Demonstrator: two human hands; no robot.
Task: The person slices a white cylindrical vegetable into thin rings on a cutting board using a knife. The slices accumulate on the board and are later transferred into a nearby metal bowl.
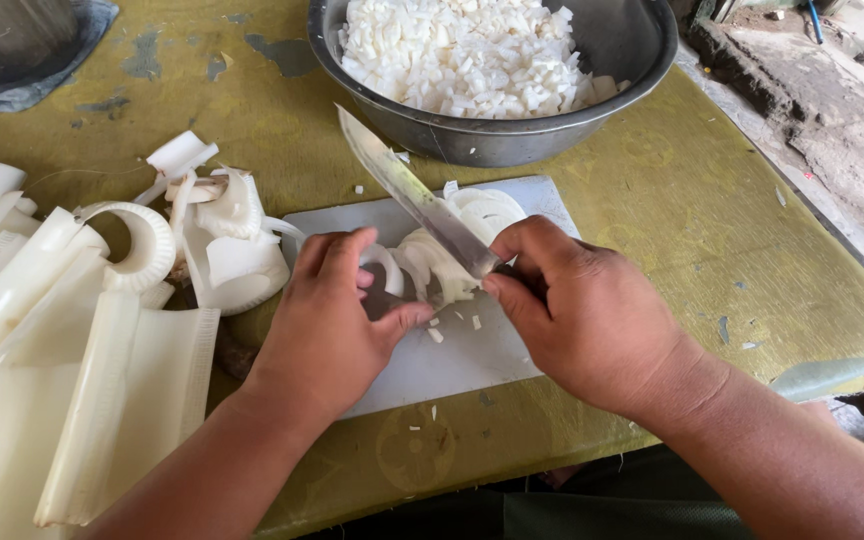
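Olive worn table (692, 210); white cutting board (472, 355); rough ground (832, 110) beside.

a rough outdoor kitchen: worn yellow-green table (712, 200), cutting board (472, 360), metal bowl (632, 60), bare ground (832, 110).

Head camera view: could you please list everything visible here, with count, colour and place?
Cutting board: one, white, centre of the table.
White slices: a small pile, white, on the board under the blade.
Knife: one, steel blade, angled over the slices.
Metal bowl: one, grey, behind the board.
Diced pieces: a heap, white, in the bowl.
Peeled sheaths: many, cream-white, stacked at left.
Curled trimmings: several, white, left of the board.
Table: one, worn olive-yellow.
Left hand: steadying the slices.
Right hand: gripping the knife.
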